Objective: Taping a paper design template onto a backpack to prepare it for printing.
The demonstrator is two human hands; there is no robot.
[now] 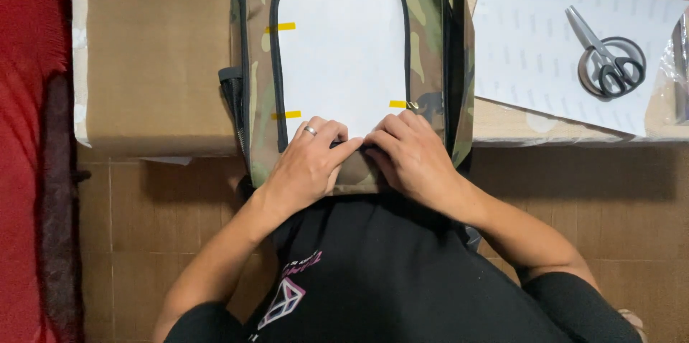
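Now, left hand (307,163) and right hand (409,156) pressing flat, grasping nothing, white paper (344,41) on camouflage backpack (430,63), scissors (606,56) upper right

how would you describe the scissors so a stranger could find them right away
Start at the camouflage backpack in the middle, then look right to the white paper sheet. The scissors lie shut on its far right part, grey-bladed with dark handles over a grey ring, the only tool there.

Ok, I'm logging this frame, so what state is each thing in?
Camouflage backpack: lying flat, front up.
White paper panel: taped on the backpack with yellow tape strips.
Left hand: pressing the panel's lower edge.
Right hand: pressing beside it.
Scissors: closed, lying on a paper sheet.
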